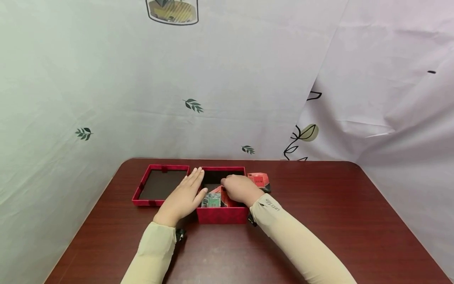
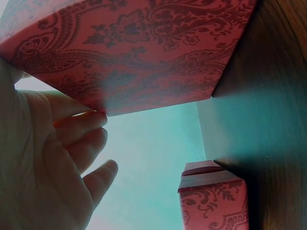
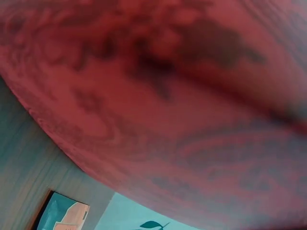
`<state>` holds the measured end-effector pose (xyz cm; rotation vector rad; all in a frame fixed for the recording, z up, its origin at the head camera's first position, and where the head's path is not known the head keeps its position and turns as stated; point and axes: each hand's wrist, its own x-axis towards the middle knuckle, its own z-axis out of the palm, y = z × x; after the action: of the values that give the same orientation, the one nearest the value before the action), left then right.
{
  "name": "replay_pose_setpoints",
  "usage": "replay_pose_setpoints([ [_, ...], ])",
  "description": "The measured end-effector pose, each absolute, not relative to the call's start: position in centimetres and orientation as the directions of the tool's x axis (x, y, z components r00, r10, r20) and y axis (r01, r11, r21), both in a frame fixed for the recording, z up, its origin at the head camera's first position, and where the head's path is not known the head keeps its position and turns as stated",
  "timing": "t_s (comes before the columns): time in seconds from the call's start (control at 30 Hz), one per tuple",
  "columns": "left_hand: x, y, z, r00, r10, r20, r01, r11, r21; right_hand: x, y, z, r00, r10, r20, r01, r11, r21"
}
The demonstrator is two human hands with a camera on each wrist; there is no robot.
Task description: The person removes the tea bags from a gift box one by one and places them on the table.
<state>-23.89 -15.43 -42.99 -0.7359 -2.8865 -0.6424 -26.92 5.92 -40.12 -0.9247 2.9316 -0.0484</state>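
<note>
Toward the far edge of the surface (image 1: 319, 205), the green-labelled packet (image 1: 214, 201) could have buckled if the right hand (image 1: 242, 189) pressed too hard inside the patterned red box (image 1: 222, 215). The packet lay in there at eight o'clock from that hand, whose hidden fingertips left any grip impossible to tell, and three o'clock from the left hand (image 1: 182, 198), fingers straight beside the box.
</note>
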Motion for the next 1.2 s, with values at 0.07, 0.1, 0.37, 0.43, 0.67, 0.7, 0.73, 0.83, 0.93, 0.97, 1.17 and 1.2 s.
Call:
replay_pose_setpoints([
  [0.07,-23.9,-15.4,-43.0,-0.878,0.437,0.197,0.479,0.794,0.374,-26.9,5.9,-40.2,-0.818,-0.573,-0.055,-0.572,0.820,-0.025],
  [0.1,-23.9,-15.4,-43.0,-0.877,0.437,0.201,0.481,0.793,0.374,-26.8,5.8,-40.2,-0.818,-0.573,-0.056,-0.573,0.819,-0.013],
  [0.37,-23.9,-15.4,-43.0,-0.870,0.442,0.219,0.493,0.786,0.373,-26.7,5.7,-40.5,-0.819,-0.571,-0.046,-0.573,0.817,0.063],
  [0.43,-23.9,-15.4,-43.0,-0.871,0.442,0.217,0.492,0.788,0.370,-26.7,5.7,-40.5,-0.820,-0.571,-0.048,-0.573,0.817,0.063],
  [0.67,-23.9,-15.5,-43.0,-0.873,0.442,0.204,0.487,0.793,0.365,-26.7,5.7,-40.4,-0.822,-0.566,-0.065,-0.569,0.822,0.040],
  [0.7,-23.9,-15.5,-42.9,-0.874,0.441,0.204,0.486,0.792,0.369,-26.6,5.7,-40.4,-0.823,-0.563,-0.070,-0.567,0.823,0.044],
  [0.73,-23.9,-15.4,-42.9,-0.874,0.440,0.205,0.486,0.791,0.372,-26.6,5.7,-40.4,-0.824,-0.562,-0.075,-0.566,0.823,0.050],
  [0.83,-23.8,-15.4,-43.0,-0.874,0.438,0.209,0.485,0.791,0.372,-26.5,5.7,-40.4,-0.820,-0.567,-0.078,-0.572,0.818,0.056],
  [0.93,-23.8,-15.4,-43.1,-0.875,0.435,0.213,0.485,0.790,0.375,-26.5,5.8,-40.3,-0.813,-0.578,-0.078,-0.581,0.814,0.026],
  [0.97,-23.8,-15.4,-43.1,-0.875,0.435,0.212,0.484,0.791,0.376,-26.5,5.9,-40.3,-0.811,-0.580,-0.078,-0.583,0.813,0.007],
  [1.17,-23.8,-15.4,-43.0,-0.879,0.432,0.202,0.477,0.791,0.384,-26.6,6.0,-39.4,-0.812,-0.569,-0.129,-0.560,0.822,-0.102],
  [1.2,-23.8,-15.4,-43.0,-0.879,0.432,0.202,0.476,0.791,0.384,-26.6,6.1,-39.2,-0.811,-0.568,-0.139,-0.557,0.823,-0.111],
])
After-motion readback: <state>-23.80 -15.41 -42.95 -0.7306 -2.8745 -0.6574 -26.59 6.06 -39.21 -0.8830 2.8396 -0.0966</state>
